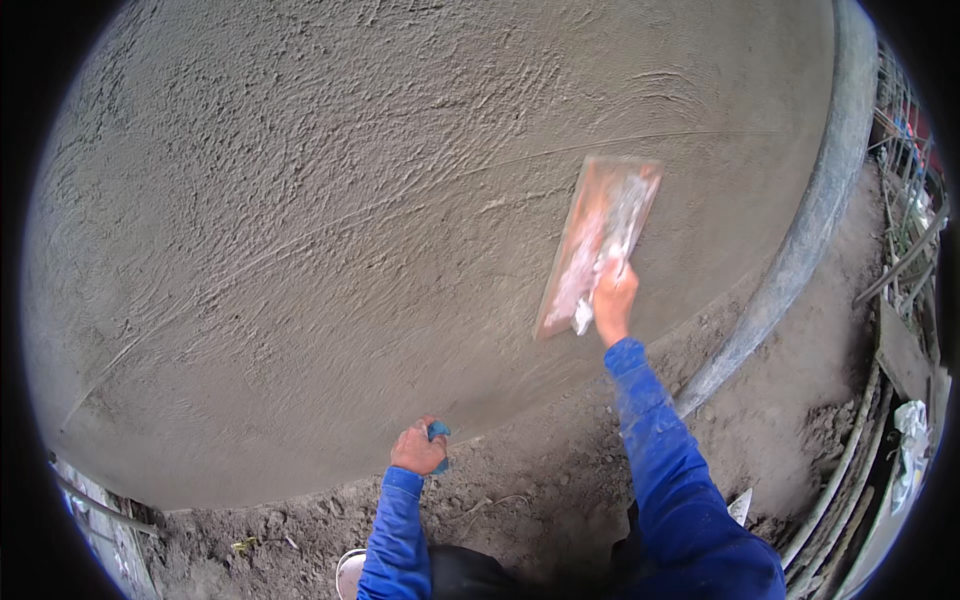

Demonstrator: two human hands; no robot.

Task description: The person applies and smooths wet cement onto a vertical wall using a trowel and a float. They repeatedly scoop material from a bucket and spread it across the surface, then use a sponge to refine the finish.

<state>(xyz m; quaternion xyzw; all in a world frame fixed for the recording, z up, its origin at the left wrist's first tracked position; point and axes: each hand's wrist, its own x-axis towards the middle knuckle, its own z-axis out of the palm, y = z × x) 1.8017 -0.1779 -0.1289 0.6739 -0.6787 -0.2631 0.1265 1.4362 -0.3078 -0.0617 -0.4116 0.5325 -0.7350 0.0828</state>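
Note:
My right hand (614,300) is closed on the handle of a plastering float (582,240), a long rectangular board with pinkish-orange and whitish smears, blurred by motion. The float lies against a wall of wet grey plaster (330,220); its far left part is rough and ridged, while the right side looks smoother. Lower down, near the wall's bottom edge, my left hand (416,449) is closed around a small blue thing (438,432), maybe a sponge or cloth; most of it is hidden by the fingers.
A grey round pole (800,250) stands along the wall's right side. Loose dirt (540,500) covers the ground at my feet. Bent rods and pipes (850,480) lie at the right, with a crumpled whitish plastic sheet (908,440). A white bucket-like rim (350,573) shows beside my left forearm.

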